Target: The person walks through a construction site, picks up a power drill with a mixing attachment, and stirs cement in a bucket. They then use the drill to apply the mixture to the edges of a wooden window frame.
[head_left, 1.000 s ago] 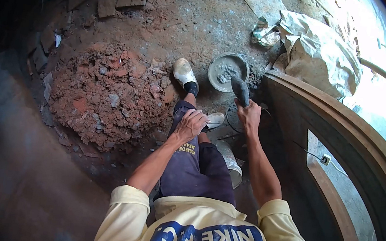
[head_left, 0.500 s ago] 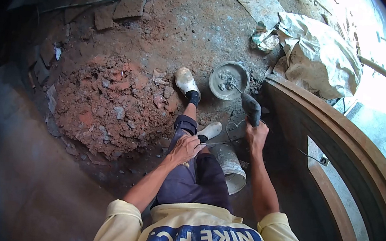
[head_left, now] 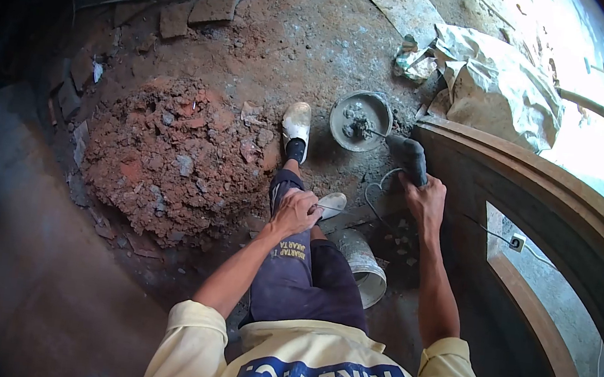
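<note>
My right hand (head_left: 426,200) is wrapped round the grip of a dark power drill (head_left: 408,158). A thin shaft runs from the drill into a bucket (head_left: 336,121) of wet grey mortar (head_left: 372,109), where a darker lumpy patch shows. My left hand (head_left: 295,212) is closed and rests by my left knee. From its fingers a thin, pale rod-like tool (head_left: 328,206) sticks out to the right; its kind cannot be made out. The drill's cord (head_left: 370,194) loops down beside the bucket.
A big mound of reddish rubble (head_left: 171,162) lies to my left. A second, whitish bucket (head_left: 357,258) lies tipped by my legs. On the right stands a wooden frame (head_left: 528,166), with a white socket (head_left: 516,243) and a crumpled sheet (head_left: 503,88) near it.
My right hand and the drill have swung right, and the drill's shaft now lies at a flatter slant into the bucket. My left hand has shifted slightly up, still closed.
</note>
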Demonstrator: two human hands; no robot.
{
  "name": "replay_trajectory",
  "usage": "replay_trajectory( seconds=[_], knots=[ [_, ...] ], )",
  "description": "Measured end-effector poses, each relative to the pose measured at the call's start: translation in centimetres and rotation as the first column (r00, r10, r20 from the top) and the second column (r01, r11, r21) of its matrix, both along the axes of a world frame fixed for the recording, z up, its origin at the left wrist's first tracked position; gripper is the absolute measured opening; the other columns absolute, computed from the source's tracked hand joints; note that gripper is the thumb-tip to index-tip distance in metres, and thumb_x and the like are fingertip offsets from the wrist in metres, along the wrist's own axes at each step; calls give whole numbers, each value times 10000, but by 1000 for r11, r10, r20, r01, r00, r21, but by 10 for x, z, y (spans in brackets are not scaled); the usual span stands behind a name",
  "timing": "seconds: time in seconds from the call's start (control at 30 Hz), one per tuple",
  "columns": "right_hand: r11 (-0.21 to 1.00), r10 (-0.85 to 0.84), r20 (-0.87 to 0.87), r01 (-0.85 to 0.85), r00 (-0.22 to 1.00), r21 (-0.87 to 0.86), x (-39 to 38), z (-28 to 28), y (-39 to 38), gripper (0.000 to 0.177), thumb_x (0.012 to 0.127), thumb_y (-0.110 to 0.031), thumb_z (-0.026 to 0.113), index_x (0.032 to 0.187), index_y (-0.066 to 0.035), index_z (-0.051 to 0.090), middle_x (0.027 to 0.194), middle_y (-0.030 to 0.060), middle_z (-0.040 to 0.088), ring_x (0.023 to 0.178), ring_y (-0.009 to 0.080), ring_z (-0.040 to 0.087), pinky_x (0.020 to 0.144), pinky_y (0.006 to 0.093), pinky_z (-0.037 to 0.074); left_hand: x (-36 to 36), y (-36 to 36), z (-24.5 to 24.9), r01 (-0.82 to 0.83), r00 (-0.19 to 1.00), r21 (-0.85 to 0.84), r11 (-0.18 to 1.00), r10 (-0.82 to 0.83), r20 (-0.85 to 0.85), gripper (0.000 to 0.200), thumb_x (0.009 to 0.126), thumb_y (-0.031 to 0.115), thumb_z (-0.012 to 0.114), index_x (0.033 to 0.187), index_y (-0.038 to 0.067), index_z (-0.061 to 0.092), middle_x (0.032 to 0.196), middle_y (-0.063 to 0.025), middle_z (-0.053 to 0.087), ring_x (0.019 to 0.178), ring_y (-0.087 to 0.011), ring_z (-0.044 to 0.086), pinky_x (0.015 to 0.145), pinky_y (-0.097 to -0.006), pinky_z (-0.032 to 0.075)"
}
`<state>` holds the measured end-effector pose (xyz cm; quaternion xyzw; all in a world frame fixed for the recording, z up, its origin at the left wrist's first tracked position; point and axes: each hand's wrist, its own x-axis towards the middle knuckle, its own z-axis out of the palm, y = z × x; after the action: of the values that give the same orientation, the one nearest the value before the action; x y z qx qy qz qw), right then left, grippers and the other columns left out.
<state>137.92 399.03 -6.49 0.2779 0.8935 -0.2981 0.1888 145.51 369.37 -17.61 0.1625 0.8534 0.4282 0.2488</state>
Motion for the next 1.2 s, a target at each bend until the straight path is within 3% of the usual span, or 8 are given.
replay_trajectory(
  seconds=[0.17,0.3,0.5,0.57,0.7,0.77,1.0,1.2],
  knots=[
    [984,167,-38,-164,985,69,10,-61,-16,360,827,-330,734,847,29,722,753,276,670,769,443,683,729,504,536,-3,10,-13,-63,997,-136,989,68,34,331,822,317,717,698,40,585,773,-129,606,790,-340,625,793,-450,453],
    [987,129,-59,-122,990,108,15,-119,-36,361,814,-339,738,868,18,733,763,293,663,760,445,684,731,512,548,-17,10,-14,12,990,-247,969,23,137,301,845,340,677,803,41,666,893,-128,664,917,-333,650,887,-459,452],
    [995,98,-67,-96,993,27,6,-53,-10,325,808,-299,759,925,3,736,762,251,680,770,417,692,703,476,533,-26,10,-17,23,982,-256,966,27,187,300,859,335,659,901,43,716,1005,-129,695,1004,-326,659,964,-449,456],
    [988,156,-98,-154,983,25,9,-26,2,294,821,-244,765,910,31,717,666,202,660,614,259,694,620,391,511,-22,9,-16,34,976,-250,968,21,215,304,861,333,656,923,44,724,1020,-131,703,1011,-329,662,970,-450,458],
    [976,217,-69,-217,974,7,10,3,-1,280,823,-244,767,912,18,724,664,195,662,610,284,693,621,389,515,-28,8,-15,54,976,-195,979,-10,218,308,867,336,649,970,60,739,1021,-135,716,999,-340,673,916,-457,503],
    [978,209,-30,-210,977,-12,13,-8,-12,316,805,-283,767,886,19,720,722,256,659,739,426,679,695,478,527,-31,8,-11,47,972,-190,981,-1,236,307,870,338,646,975,65,741,1015,-135,719,990,-342,676,894,-458,518],
    [961,255,-1,-253,967,110,5,-109,-37,337,802,-311,745,891,14,728,774,279,672,772,450,682,737,505,553,-32,1,-15,24,980,-249,968,27,199,293,888,332,629,948,60,719,1013,-146,701,941,-362,680,867,-471,532],
    [987,157,-84,-155,984,36,-6,-66,-13,322,793,-275,765,908,23,721,751,269,666,740,426,685,685,479,528,-33,1,-15,-41,979,-223,974,83,184,290,908,333,627,952,62,722,1023,-142,701,948,-369,680,855,-480,540]
  ],
)
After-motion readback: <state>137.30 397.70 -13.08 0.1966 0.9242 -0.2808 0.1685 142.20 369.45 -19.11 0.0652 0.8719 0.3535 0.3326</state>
